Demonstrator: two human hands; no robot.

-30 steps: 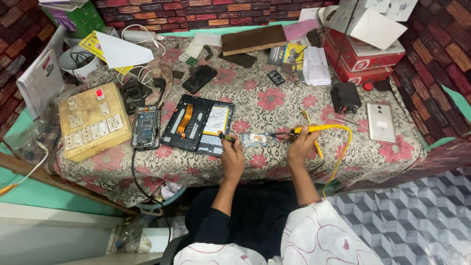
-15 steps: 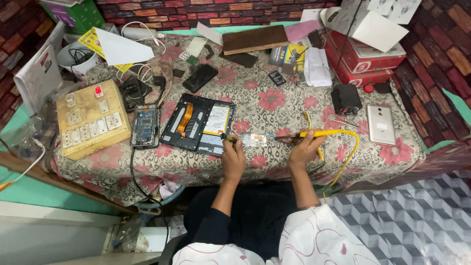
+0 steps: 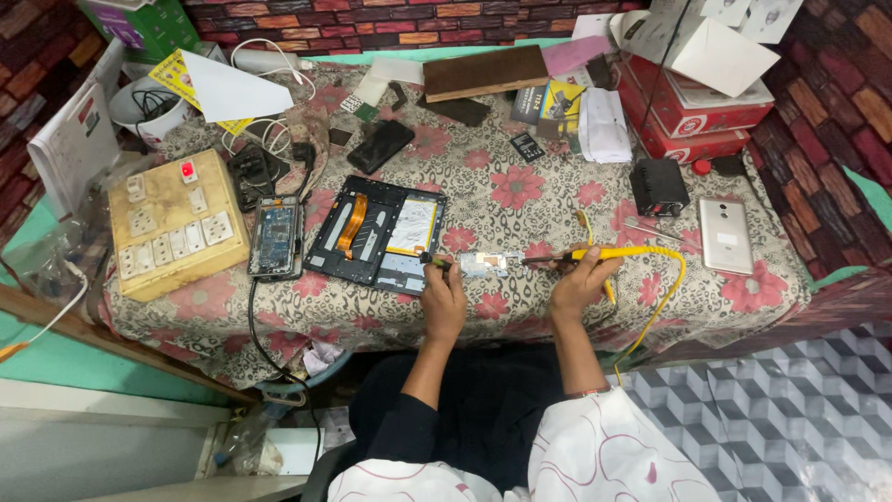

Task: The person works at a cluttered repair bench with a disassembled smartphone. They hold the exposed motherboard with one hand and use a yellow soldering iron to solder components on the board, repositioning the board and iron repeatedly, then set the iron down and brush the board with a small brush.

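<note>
— Where was the small circuit board [image 3: 485, 264]?
— It lay flat near the front edge of the counter [image 3: 520, 209], between the two hands, on the flowered cloth.
— And the grips?
— The right hand [image 3: 578, 284] was closed around a yellow soldering iron [image 3: 595, 254], its tip pointing left toward the board. The left hand [image 3: 443, 297] pinched a thin dark tool [image 3: 429, 260] at the board's left end.
— What lay around it?
— An opened tablet [image 3: 376, 232] sat just left of the board. Farther left stood a cream socket box [image 3: 175, 223], near the counter's left edge. A silver phone [image 3: 725, 234] lay toward the right edge, a black box [image 3: 658, 186] behind it.
</note>
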